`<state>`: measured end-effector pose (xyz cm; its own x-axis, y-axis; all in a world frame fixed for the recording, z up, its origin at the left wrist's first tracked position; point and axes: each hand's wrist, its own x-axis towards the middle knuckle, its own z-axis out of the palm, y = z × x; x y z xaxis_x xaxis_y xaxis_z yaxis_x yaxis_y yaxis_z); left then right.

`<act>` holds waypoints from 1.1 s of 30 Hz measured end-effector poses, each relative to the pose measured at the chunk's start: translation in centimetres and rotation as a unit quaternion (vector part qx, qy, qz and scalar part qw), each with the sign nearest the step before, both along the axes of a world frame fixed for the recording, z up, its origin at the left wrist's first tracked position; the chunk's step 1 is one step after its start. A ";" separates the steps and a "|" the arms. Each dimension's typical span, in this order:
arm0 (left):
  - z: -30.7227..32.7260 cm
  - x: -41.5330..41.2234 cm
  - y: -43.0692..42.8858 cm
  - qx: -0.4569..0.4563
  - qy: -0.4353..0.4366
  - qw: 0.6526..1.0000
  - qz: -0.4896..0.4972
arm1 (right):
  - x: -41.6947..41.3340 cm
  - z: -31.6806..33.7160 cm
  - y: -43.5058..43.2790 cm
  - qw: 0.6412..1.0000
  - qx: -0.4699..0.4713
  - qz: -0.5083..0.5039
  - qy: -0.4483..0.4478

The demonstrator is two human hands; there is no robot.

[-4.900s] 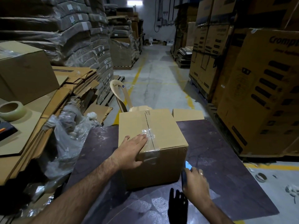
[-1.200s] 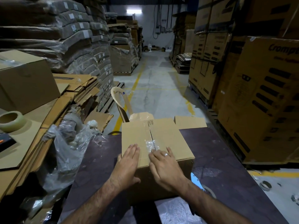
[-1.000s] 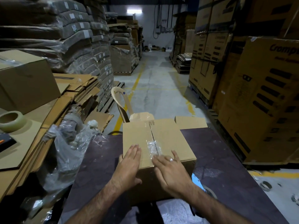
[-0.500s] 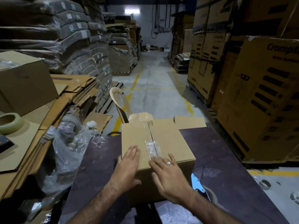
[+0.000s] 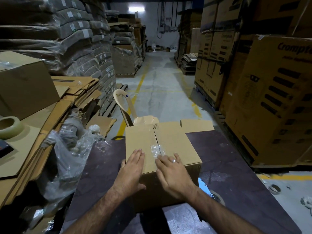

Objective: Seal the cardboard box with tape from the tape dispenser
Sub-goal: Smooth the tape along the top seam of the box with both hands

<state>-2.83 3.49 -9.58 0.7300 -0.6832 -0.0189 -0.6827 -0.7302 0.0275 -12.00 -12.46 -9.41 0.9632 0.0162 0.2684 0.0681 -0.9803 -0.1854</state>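
A closed brown cardboard box [image 5: 173,142] stands on the dark table [image 5: 228,166]. Clear tape [image 5: 156,146] runs along its top centre seam, crinkled at the near end. My left hand [image 5: 132,171] lies flat on the box's near left top edge, fingers together. My right hand [image 5: 172,173], with a ring, presses flat on the tape at the near edge. The tape dispenser [image 5: 206,190], blue-edged, lies on the table just right of my right wrist, partly hidden by my forearm.
Crumpled clear plastic [image 5: 70,159] hangs off the table's left side. A loose tape roll [image 5: 9,126] sits on flattened cardboard [image 5: 30,142] at left. A plastic chair [image 5: 125,105] stands behind the box. Large printed cartons [image 5: 270,102] wall the right side.
Earlier my right hand held the dispenser by the box's front; it now lies on the table. Since a second ago both hands have stayed flat on the box, the right sliding slightly nearer.
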 end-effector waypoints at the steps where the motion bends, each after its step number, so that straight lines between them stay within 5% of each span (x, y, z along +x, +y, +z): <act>1: 0.0 0.0 0.0 -0.001 0.001 1.000 0.000 | -0.9 -0.4 0.1 1.000 0.000 0.022 0.003; 13: -0.2 -0.3 -0.1 -0.003 -0.006 1.000 0.001 | -4.5 -1.7 0.6 0.998 -0.059 0.014 -0.012; 33: 0.2 0.0 0.0 0.012 -0.003 1.000 -0.014 | 2.5 0.3 0.1 0.998 -0.047 0.023 0.044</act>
<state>-2.79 3.52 -9.42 0.7105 -0.7030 -0.0315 -0.7032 -0.7110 0.0065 -9.52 -12.36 -9.15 0.9806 0.0823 0.1782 0.1012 -0.9898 -0.0998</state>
